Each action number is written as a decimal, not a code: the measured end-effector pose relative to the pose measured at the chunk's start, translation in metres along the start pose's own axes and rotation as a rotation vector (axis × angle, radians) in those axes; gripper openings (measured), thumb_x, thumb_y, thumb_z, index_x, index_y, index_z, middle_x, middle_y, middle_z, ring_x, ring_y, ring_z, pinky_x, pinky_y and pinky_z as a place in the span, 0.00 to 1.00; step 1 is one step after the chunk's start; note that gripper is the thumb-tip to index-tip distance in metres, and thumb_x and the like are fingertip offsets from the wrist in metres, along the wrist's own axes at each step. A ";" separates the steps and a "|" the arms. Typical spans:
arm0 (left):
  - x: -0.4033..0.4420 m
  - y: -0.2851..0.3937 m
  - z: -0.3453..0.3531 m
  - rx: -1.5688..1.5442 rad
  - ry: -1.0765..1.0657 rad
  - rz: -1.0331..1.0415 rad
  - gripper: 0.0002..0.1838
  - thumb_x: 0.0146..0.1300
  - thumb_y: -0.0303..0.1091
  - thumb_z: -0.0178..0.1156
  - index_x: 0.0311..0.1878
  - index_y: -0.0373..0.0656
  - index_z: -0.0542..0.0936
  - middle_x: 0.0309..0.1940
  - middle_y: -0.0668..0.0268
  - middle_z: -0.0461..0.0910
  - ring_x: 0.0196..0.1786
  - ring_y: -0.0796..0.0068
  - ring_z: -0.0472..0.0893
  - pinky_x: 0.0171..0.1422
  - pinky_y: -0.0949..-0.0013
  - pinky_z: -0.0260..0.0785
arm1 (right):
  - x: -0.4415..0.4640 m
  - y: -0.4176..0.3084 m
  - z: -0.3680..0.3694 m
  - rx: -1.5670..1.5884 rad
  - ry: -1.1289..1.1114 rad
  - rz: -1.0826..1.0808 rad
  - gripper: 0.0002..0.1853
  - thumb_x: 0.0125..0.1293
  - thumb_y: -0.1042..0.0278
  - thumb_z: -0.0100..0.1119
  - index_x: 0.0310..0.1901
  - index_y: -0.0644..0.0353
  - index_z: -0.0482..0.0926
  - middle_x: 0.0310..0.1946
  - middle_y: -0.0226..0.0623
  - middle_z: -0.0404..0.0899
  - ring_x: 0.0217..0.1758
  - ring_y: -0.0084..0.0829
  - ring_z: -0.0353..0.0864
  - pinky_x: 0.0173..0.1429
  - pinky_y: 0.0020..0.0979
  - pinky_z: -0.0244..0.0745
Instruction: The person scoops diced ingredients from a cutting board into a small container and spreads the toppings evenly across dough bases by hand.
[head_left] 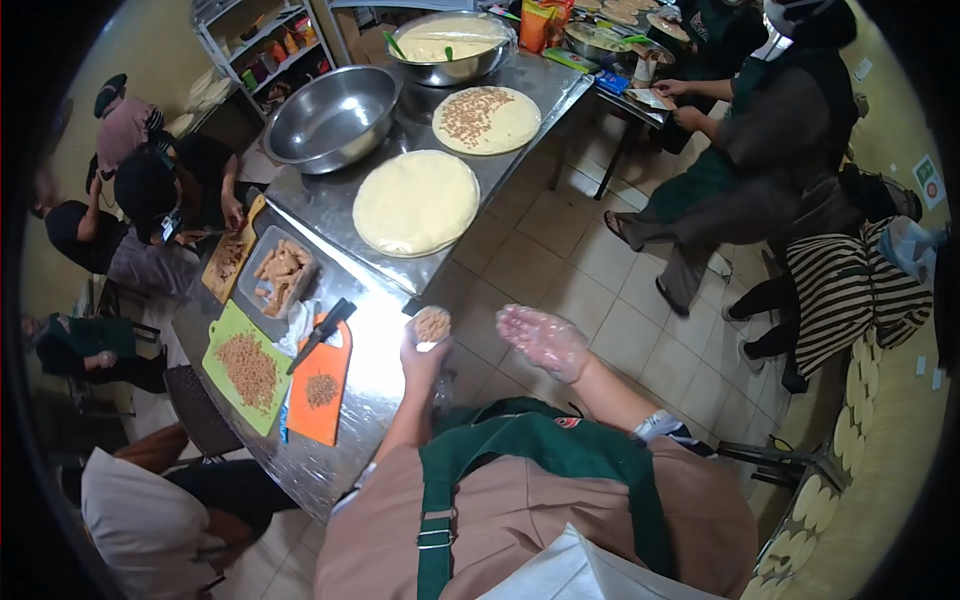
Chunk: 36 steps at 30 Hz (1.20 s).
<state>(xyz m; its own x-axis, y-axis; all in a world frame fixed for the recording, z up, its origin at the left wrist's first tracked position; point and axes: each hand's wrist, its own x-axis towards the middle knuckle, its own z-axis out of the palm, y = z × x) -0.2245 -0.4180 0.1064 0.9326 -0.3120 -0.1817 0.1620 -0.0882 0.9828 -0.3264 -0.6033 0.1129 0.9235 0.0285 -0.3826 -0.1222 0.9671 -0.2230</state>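
My left hand (424,362) is closed around a small cup (432,325) filled with chopped light-brown bits. My right hand (545,342), in a clear plastic glove, is spread palm up to the right of the cup and holds nothing. On the steel table beside my left hand, a green cutting board (228,334) and an orange cutting board (325,414) bear heaps of similar bits. A black-handled knife (322,332) lies across the orange board. Farther up are a plain pale round sheet (416,203) and another round sheet (520,122) partly covered with brown bits.
A plastic tub (312,270) of brown sticks stands by the boards. A large steel bowl (335,120) and a bowl of pale batter (445,45) stand at the table's far end. A person (755,140) works at the right table; others are at the left.
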 end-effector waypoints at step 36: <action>0.380 0.089 0.260 0.744 0.047 0.480 0.21 0.33 0.23 0.56 0.38 0.43 0.73 0.32 0.59 0.71 0.37 0.59 0.69 0.42 0.63 0.63 | 0.339 -0.330 0.039 -0.201 0.162 0.005 0.09 0.60 0.66 0.45 0.39 0.59 0.71 0.33 0.35 0.73 0.38 0.27 0.72 0.43 0.26 0.67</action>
<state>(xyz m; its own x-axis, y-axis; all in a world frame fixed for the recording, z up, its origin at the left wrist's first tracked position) 0.0602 -0.7902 0.1163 0.8611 -0.4358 0.2620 -0.4864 -0.5556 0.6744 0.0408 -0.9026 0.0916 0.8546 -0.0237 -0.5188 -0.2109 0.8971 -0.3883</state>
